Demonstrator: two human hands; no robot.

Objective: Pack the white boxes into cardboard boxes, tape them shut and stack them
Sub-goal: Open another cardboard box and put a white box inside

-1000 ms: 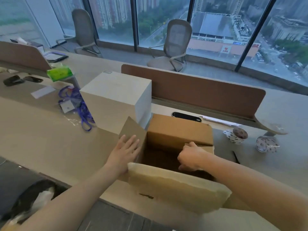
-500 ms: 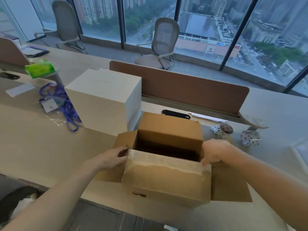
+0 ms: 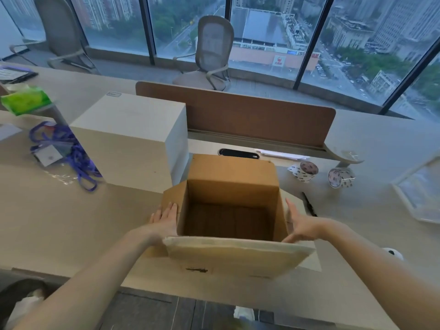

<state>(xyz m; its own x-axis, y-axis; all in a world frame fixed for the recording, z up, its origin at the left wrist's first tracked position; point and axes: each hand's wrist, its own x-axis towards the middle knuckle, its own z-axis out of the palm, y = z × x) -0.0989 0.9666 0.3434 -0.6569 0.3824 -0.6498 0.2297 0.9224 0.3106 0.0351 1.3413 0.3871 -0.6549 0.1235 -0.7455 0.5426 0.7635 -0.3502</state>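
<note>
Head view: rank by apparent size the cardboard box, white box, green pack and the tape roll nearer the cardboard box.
1. cardboard box and white box: too close to rank; the cardboard box is nearer the camera.
2. green pack
3. tape roll

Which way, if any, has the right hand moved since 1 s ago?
Yes. Right hand went rightward: from over the cardboard box opening to outside its right wall, nearer the tape rolls.
</note>
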